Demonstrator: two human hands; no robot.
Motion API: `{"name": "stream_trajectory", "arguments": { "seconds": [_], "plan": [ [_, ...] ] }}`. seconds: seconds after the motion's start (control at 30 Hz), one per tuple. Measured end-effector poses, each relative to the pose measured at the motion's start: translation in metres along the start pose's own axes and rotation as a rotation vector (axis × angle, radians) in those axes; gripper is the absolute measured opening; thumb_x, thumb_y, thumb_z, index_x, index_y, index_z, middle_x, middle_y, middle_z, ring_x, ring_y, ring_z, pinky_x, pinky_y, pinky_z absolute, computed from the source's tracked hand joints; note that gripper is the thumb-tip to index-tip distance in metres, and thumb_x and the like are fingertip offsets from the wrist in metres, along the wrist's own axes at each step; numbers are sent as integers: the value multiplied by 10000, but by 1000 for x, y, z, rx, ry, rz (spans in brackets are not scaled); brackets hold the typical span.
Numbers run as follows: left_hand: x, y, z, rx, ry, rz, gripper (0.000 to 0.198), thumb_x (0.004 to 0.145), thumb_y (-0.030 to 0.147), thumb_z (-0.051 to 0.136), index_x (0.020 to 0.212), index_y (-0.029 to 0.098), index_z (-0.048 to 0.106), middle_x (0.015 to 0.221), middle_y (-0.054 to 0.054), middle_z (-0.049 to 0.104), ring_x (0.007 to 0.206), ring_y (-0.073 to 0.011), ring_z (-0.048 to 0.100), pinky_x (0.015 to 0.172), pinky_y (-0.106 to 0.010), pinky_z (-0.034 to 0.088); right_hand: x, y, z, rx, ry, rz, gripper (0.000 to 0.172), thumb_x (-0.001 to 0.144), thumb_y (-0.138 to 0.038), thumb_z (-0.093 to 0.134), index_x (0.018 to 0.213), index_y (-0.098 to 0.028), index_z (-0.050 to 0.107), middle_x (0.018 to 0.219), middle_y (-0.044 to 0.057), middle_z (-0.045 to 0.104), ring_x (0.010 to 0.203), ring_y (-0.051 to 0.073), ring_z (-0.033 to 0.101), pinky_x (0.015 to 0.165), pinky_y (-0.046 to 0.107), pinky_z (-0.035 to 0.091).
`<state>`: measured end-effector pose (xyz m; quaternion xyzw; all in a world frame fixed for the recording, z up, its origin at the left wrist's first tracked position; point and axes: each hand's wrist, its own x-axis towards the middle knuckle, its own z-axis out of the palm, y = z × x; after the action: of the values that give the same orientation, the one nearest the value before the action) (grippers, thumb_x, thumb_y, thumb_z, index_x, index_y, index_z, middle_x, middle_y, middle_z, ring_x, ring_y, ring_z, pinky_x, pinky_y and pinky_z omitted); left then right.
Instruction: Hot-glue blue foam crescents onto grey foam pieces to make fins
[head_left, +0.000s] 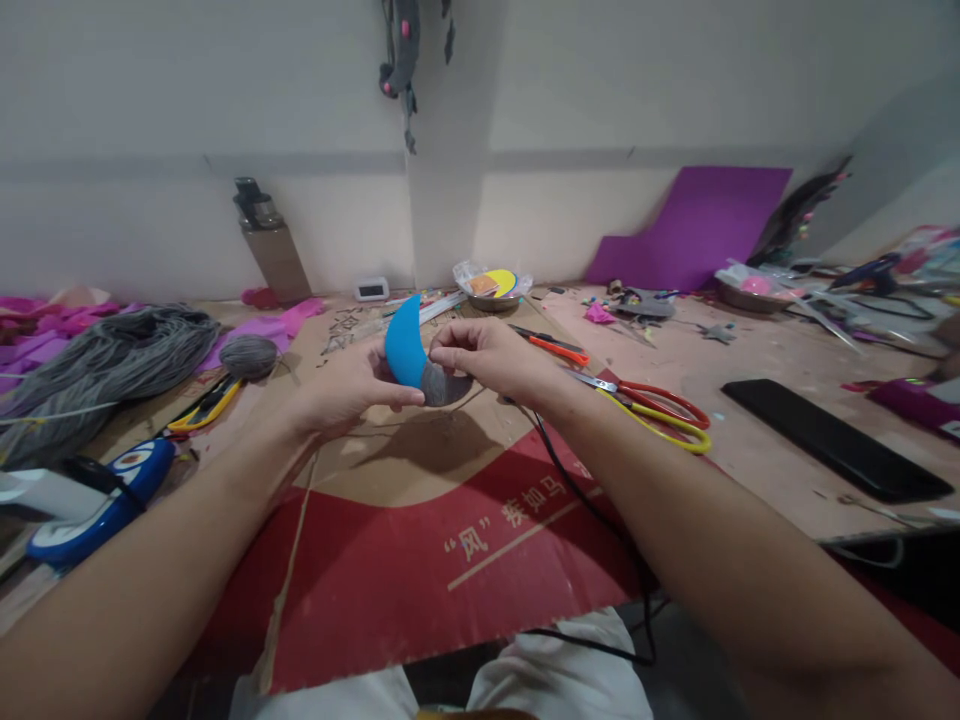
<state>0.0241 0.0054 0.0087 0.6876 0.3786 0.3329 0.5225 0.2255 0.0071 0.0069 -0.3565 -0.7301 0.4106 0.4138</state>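
My left hand [352, 385] holds a blue crescent-shaped cut-out [405, 345] above the cardboard, thumb along its lower edge. Grey yarn [448, 386] is wrapped round the crescent's lower right part. At the inner curve, the fingers of my right hand [480, 350] are pinched together at the yarn, and they partly hide the wrapped end. On the left lies a ball of grey yarn [250, 356], beside a big loose grey skein [112, 360].
A red and brown cardboard sheet [420, 590] covers the front. Scissors [652, 405], an orange-handled cutter [559, 348] and a black slab [832, 435] lie to the right. A yellow cutter [206, 405] and a blue-white tape dispenser [112, 500] are left. A black cable [562, 465] crosses the cardboard.
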Motion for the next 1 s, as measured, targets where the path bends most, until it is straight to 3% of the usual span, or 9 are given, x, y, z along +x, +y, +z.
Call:
{"name": "stream_trajectory", "arguments": {
  "seconds": [0.2,0.3,0.4,0.57,0.67,0.83,1.0],
  "plan": [
    [-2,-2,5,-278,-88,12,415,528,164,852,920,177,716,858,-44,721,777,-162,652,721,-264,496,-4,-5,-8,275,-212,106,172,797,-378,667,792,-215,616,623,-44,496,485,69,350,398,194,222],
    [-4,-1,10,-400,-90,48,408,531,183,856,914,189,716,869,-37,721,771,-144,646,721,-243,494,-5,-4,0,424,-163,58,214,782,-352,667,974,-260,638,630,-70,498,443,62,277,388,197,195],
    [-5,1,12,-472,-68,58,406,543,193,857,916,195,698,837,-20,702,716,-120,620,680,-222,491,-6,-4,9,401,-75,-56,419,764,-269,656,1180,-311,628,603,-83,488,443,67,265,404,196,211],
    [-6,6,13,-515,-23,31,518,526,173,860,1001,198,656,864,-16,668,711,-111,600,636,-209,484,-4,-1,10,183,25,-196,199,752,-233,645,922,-253,747,804,1,659,694,125,543,608,236,425],
    [-8,8,13,-525,-44,-8,493,522,195,864,964,183,645,796,-4,642,646,-95,576,625,-213,474,-4,1,11,164,78,-250,116,749,-239,662,837,-242,738,861,9,680,815,152,591,721,272,458],
    [-8,5,18,-521,-82,-43,485,579,320,872,976,188,627,725,5,610,596,-88,560,616,-228,462,-5,3,18,189,214,-202,158,789,-386,679,774,-228,685,648,-17,553,660,134,523,583,246,407],
    [-4,-4,23,-471,138,-63,453,729,572,719,895,163,616,677,-4,569,563,-95,529,544,-227,431,-1,12,24,367,347,-64,254,768,-440,701,769,-204,607,594,-61,429,481,64,302,434,208,230]
  ]
}}
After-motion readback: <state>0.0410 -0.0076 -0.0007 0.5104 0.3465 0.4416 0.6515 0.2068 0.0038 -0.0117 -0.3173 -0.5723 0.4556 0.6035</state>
